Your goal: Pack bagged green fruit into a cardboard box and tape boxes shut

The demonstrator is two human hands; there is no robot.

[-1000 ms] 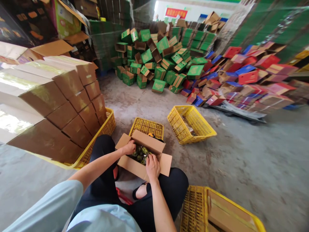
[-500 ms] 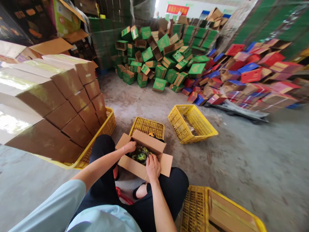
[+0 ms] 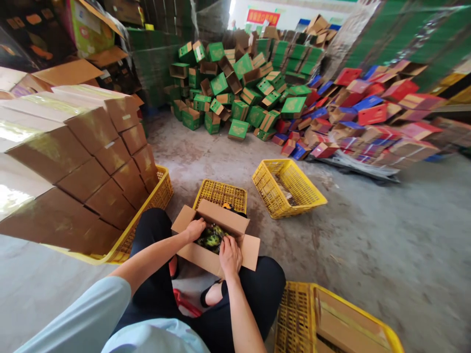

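Observation:
An open cardboard box (image 3: 206, 257) with its flaps folded out rests in front of me by my crossed legs. Inside lies a shiny clear plastic bag of green produce (image 3: 212, 238), whose kind I cannot make out. My left hand (image 3: 196, 229) reaches over the left end of the box, its fingers closed at the bag's edge. At the right end, my right hand (image 3: 230, 255) has bent fingers closed on the bag's near right part. The fingertips of both hands are partly hidden.
An upturned yellow crate (image 3: 221, 193) stands just beyond the box, and a yellow basket (image 3: 290, 189) lies to its right. Stacked cartons (image 3: 106, 162) fill a crate on the left. Another yellow crate (image 3: 353, 314) holds cardboard at lower right. Green boxes (image 3: 239, 93) and red-blue boxes (image 3: 371, 115) are heaped behind.
The bag inside the box has shifted, showing more bright green between my hands. Both hands stay at the box with small finger movements. The whole view has swung slightly.

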